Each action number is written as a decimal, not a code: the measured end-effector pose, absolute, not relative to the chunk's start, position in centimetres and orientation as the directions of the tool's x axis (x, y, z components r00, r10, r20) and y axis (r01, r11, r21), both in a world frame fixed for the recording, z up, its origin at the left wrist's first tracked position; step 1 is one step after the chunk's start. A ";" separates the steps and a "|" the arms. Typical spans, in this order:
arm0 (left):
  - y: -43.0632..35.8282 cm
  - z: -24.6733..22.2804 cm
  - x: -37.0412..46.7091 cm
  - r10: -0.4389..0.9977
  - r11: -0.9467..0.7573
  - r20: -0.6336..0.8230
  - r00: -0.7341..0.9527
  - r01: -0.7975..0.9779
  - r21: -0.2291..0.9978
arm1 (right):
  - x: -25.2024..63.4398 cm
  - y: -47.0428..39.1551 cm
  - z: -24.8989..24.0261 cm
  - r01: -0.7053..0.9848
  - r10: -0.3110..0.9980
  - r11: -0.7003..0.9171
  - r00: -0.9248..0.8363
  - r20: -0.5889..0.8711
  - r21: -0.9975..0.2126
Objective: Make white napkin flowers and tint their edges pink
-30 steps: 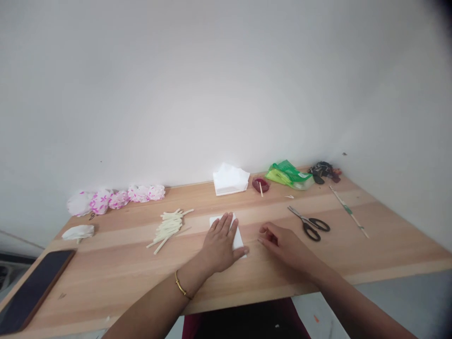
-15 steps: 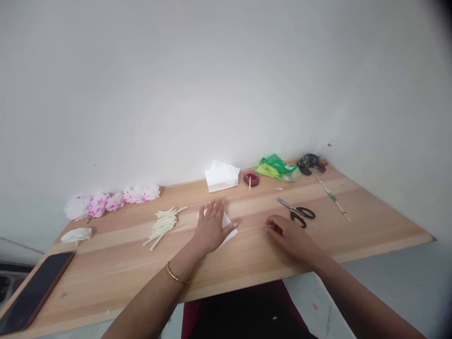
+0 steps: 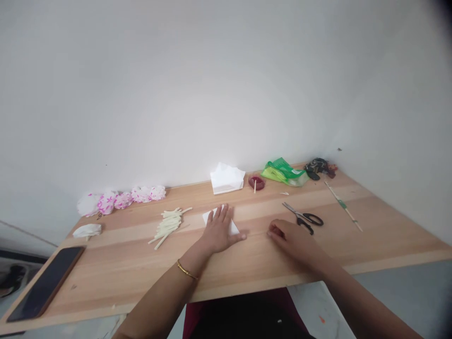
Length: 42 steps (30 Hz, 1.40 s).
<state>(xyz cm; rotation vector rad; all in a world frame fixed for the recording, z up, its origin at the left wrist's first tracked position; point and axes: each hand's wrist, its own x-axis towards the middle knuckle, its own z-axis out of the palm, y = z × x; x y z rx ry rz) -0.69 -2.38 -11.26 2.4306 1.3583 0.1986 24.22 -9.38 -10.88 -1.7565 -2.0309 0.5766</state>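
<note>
My left hand (image 3: pixel 219 231) lies flat with fingers spread on a small folded piece of white paper (image 3: pixel 209 216), covering most of it. A gold bangle (image 3: pixel 186 270) is on that wrist. My right hand (image 3: pixel 291 239) rests on the table with fingers curled towards the thumb; I see nothing between them. Just beyond it lie scissors (image 3: pixel 304 217) with black handles, blades apart. Left of my left hand is a pile of pale cream sticks (image 3: pixel 169 227). A stack of white paper (image 3: pixel 228 179) sits farther back, by the wall.
Along the wooden table's (image 3: pixel 127 263) back are pink-and-white paper puffs (image 3: pixel 122 199), a dark red round dish (image 3: pixel 256 182) with a stick, a green plastic bag (image 3: pixel 284 172) and a dark bundle (image 3: pixel 318 167). A phone (image 3: pixel 45 282) and white piece (image 3: pixel 87 230) lie left; a thin green-and-white strip (image 3: pixel 342 205) lies right.
The view has turned slightly left, so everything sits a little farther right. My left hand has slid slightly over the paper, showing more of its left side. My right hand stays beside the scissors.
</note>
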 end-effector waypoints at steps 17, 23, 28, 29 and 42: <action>-2.3 -8.7 -6.4 0.931 -0.146 0.164 -0.325 0.080 0.986 | 10.8 -2.5 -9.6 0.640 0.711 0.672 -0.698 0.083 -0.372; -3.4 -9.6 -8.1 0.938 -0.121 0.144 -0.315 0.089 0.989 | 10.0 -1.8 -11.4 0.647 0.701 0.656 -0.714 -0.004 -0.389; -3.6 -10.8 -8.1 0.912 -0.169 0.157 -0.380 0.003 0.986 | 9.9 0.5 -9.9 0.748 0.846 0.523 -0.515 0.139 -0.409; -3.5 -11.0 -8.1 0.907 -0.163 0.144 -0.396 -0.013 0.987 | 9.9 1.1 -9.8 0.766 0.862 0.499 -0.487 0.142 -0.406; -4.4 -11.0 -7.2 0.941 -0.096 0.158 -0.300 0.211 0.973 | 10.7 3.2 -10.3 0.791 0.892 0.419 -0.450 0.042 -0.446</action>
